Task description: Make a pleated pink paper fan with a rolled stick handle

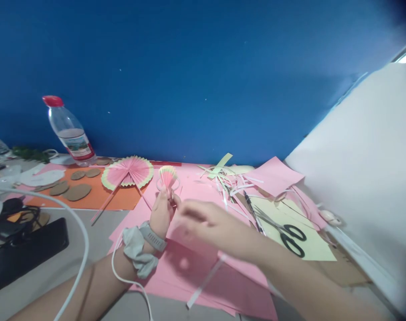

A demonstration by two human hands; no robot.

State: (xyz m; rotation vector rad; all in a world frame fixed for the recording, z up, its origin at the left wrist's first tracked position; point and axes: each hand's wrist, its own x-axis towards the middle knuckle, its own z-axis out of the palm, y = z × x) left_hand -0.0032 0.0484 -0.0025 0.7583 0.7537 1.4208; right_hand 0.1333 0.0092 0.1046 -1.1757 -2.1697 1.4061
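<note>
My left hand [161, 208] is closed around the base of a small pleated paper fan [168, 175], pink with a yellow-green edge. The fan points up and is partly spread. A pale, see-through ring shows around it; what that is I cannot tell. My right hand [203, 223] is in the air just right of the left one, over pink paper sheets [186, 272]. Motion smears its fingers, so whether they hold anything is unclear. Left of my hands lies a larger opened paper fan [128, 173] with two pink paper-covered sticks.
Scissors [286, 234] and a pen [252, 209] lie on the right by yellow paper [318, 249]. Paper strips [223, 178] are heaped behind. Brown discs [77, 192], orange paper [105, 200], a bottle [72, 133] and a dark phone-like slab [29, 254] lie left. A white cable [84, 240] crosses my left forearm.
</note>
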